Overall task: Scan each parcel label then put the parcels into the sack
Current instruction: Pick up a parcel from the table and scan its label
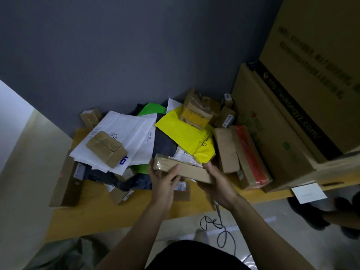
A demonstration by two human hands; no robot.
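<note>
flat parcel [187, 168], long axis left-right

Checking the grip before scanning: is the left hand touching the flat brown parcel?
Touching. The head view shows the left hand gripping the flat brown parcel at its left end.

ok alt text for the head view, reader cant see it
The left hand and right hand grip the ends of a flat brown parcel at a yellow table heaped with parcels. A yellow mailer and white mailers lie behind it; cartons stand at right.
</note>
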